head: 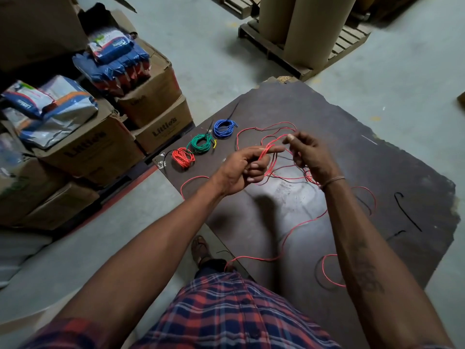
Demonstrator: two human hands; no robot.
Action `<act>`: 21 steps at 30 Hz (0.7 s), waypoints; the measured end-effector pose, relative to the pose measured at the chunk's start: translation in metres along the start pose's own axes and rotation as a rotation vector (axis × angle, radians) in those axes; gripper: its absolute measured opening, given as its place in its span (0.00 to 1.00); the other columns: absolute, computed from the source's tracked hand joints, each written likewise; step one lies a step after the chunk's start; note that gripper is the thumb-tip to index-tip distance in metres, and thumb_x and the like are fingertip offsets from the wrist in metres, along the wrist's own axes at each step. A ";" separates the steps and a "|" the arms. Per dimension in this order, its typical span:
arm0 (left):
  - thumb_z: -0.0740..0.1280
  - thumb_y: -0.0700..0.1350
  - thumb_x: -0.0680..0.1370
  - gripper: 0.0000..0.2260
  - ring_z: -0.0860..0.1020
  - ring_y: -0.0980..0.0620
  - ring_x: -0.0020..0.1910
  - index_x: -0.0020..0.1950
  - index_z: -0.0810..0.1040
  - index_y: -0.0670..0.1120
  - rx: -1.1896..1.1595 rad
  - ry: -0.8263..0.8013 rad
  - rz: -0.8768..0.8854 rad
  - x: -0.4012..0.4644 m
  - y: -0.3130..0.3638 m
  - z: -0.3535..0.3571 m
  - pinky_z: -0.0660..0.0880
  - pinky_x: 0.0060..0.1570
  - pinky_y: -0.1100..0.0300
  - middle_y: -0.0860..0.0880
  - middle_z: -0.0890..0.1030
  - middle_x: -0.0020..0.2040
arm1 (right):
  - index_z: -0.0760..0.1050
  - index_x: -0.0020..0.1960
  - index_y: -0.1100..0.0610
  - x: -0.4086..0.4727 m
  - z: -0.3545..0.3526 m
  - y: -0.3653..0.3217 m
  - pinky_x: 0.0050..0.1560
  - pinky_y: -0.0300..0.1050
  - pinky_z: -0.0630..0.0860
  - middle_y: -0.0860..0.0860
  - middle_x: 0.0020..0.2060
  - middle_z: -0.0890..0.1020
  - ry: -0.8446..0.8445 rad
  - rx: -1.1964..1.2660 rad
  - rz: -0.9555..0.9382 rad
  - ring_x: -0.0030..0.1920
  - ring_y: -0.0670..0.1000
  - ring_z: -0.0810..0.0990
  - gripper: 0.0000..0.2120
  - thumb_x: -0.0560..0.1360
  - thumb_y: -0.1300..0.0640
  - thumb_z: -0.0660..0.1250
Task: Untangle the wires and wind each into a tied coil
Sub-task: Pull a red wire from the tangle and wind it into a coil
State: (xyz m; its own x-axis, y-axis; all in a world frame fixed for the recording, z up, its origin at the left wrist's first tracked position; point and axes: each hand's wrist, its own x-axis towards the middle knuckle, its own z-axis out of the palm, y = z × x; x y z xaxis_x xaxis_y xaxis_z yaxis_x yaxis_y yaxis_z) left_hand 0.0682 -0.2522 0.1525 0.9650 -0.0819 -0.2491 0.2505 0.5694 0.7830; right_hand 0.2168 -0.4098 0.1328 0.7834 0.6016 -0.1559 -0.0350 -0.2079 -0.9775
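Observation:
A long loose red wire [299, 226] lies in loops over the dark board [402, 172], tangled with a thin black wire [406, 212]. My left hand [241, 172] holds a few turns of the red wire wound over its extended fingers. Just to the right, my right hand [308, 154] pinches a strand of the same red wire between thumb and forefinger. Three finished coils lie in a row at the board's far left: a red coil [183, 157], a green coil [201, 143] and a blue coil [224, 128], each with a black tie.
Stacked cardboard boxes [100, 147] with packaged goods on top stand to the left. A wooden pallet [302, 64] with large brown paper rolls [317, 28] stands behind the board. Grey concrete floor surrounds it. My sandalled foot [200, 248] is at the board's near edge.

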 end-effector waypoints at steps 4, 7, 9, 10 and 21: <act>0.51 0.40 0.85 0.21 0.57 0.60 0.22 0.77 0.64 0.33 -0.161 0.004 0.028 0.006 0.009 0.001 0.59 0.22 0.66 0.53 0.62 0.29 | 0.79 0.40 0.60 -0.014 0.020 0.014 0.27 0.41 0.65 0.56 0.26 0.73 -0.055 -0.207 0.127 0.24 0.51 0.70 0.25 0.85 0.43 0.60; 0.53 0.40 0.86 0.19 0.64 0.59 0.23 0.75 0.65 0.33 -0.224 0.051 0.103 0.011 0.014 0.007 0.70 0.28 0.64 0.51 0.68 0.32 | 0.81 0.44 0.65 -0.036 0.038 0.016 0.35 0.46 0.76 0.61 0.31 0.83 -0.227 -0.294 0.257 0.31 0.57 0.81 0.37 0.84 0.35 0.51; 0.54 0.39 0.86 0.15 0.73 0.55 0.27 0.70 0.68 0.34 -0.251 0.116 0.181 0.018 0.014 0.010 0.79 0.36 0.59 0.48 0.75 0.35 | 0.81 0.48 0.62 -0.045 0.047 0.018 0.43 0.47 0.78 0.60 0.36 0.86 -0.319 -0.352 0.340 0.39 0.55 0.85 0.39 0.83 0.31 0.48; 0.54 0.39 0.87 0.12 0.78 0.52 0.31 0.66 0.71 0.35 -0.256 0.146 0.225 0.023 0.013 0.010 0.82 0.42 0.55 0.46 0.79 0.37 | 0.81 0.50 0.60 -0.048 0.051 0.020 0.45 0.47 0.77 0.59 0.37 0.87 -0.348 -0.393 0.367 0.40 0.53 0.86 0.37 0.82 0.30 0.48; 0.51 0.42 0.86 0.12 0.86 0.54 0.41 0.66 0.65 0.37 0.930 0.557 0.333 0.048 -0.006 -0.027 0.78 0.46 0.61 0.46 0.84 0.48 | 0.80 0.45 0.61 -0.045 0.020 -0.012 0.42 0.44 0.79 0.54 0.33 0.86 -0.408 -0.455 0.025 0.35 0.52 0.85 0.05 0.78 0.61 0.71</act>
State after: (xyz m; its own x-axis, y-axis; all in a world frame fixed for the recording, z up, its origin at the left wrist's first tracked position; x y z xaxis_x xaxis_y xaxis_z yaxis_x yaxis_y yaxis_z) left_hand 0.1108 -0.2376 0.1201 0.8837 0.4679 0.0141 0.1724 -0.3534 0.9194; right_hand 0.1696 -0.4188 0.1485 0.4817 0.8205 -0.3078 0.2891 -0.4804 -0.8280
